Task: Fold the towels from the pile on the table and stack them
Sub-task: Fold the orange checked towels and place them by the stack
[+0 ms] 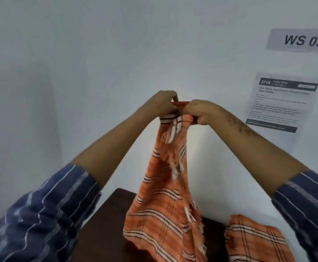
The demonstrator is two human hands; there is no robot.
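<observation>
Striped sleeves (41, 214) fill the lower corners of the frame. Both arms reach up to the centre, where the left hand (162, 103) and right hand (197, 113) sit side by side, each pinching the top edge of an orange towel (164, 205). It hangs straight down from the grip, long axis vertical, its hem apparently above the table (105, 224). Another towel (256, 241) lies at lower right.

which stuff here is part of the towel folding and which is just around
Part of the job:
- orange plaid fringed towel held up by left hand and right hand
- second orange plaid towel lying on the dark brown wooden table

Just around:
- grey "WS 05" wall label
- white printed instruction sheet
</observation>
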